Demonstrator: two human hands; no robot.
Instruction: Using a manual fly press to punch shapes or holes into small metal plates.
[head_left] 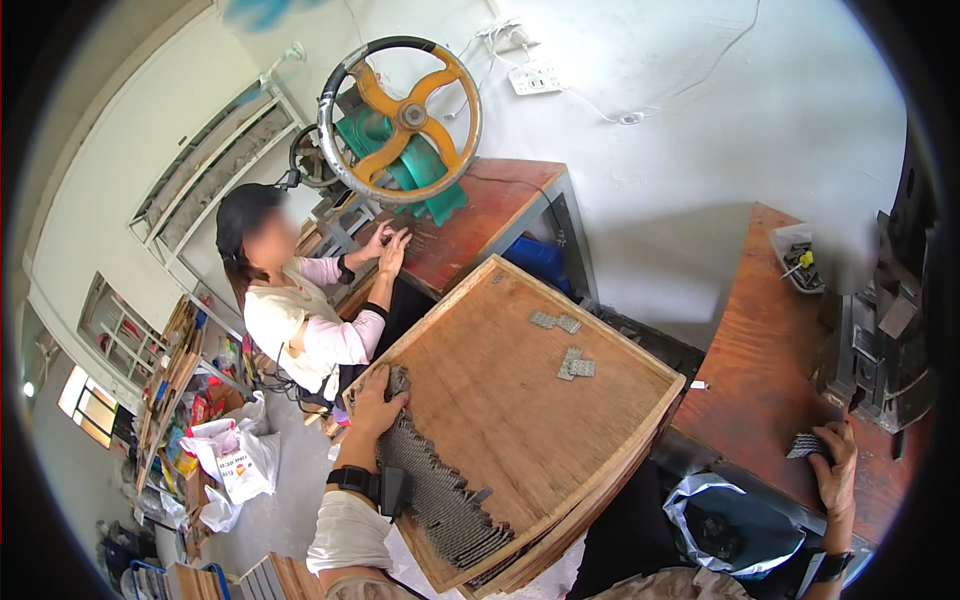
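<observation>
A shallow wooden tray (530, 400) stands tilted across the middle. Along its left side runs a dense band of small grey flat pieces (440, 490), standing close together on edge. My left hand (375, 408) reaches over the tray's left rim, its thumb and fingers closed around the upper end of this band. Far to the right, my right hand (838, 468) grips a short stack of similar grey pieces (803, 446) just above the reddish workbench (745, 400). Two small clusters of flat grey pieces, one upper (555, 321) and one lower (575, 364), lie loose in the tray.
A black machine (880, 350) and a white plastic tub (797, 258) stand on the right bench. Below it hangs a bag-lined bin (735, 525). At left, a co-worker (300, 310) works by a green press with a yellow-spoked handwheel (412, 117). White bags (240, 460) lie on the floor.
</observation>
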